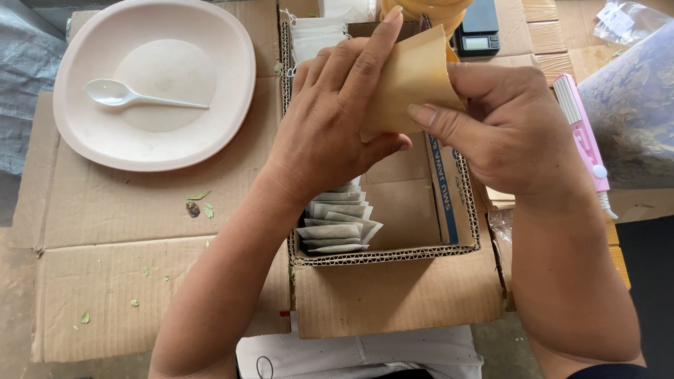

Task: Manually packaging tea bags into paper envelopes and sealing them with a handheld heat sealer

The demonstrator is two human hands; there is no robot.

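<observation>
Fingers of the left hand (330,126) and the right hand (509,130) pinch a tan paper pouch (411,81) from both sides, the left index laid along its edge, the right thumb pressing its face; the pouch is plain, smooth and slightly curled, held above a shallow cardboard box (393,256) holding a row of filled tea bags (337,224); a pale plate (158,84) with a white spoon (130,96) lies to the left, a pink sealer (584,137) to the right

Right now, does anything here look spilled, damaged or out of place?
Yes, a little. Small green leaf bits and a dark crumb lie scattered on the flattened cardboard below the plate. Otherwise, both the left hand and right hand hold a tan paper pouch above the box of sachets.
</observation>
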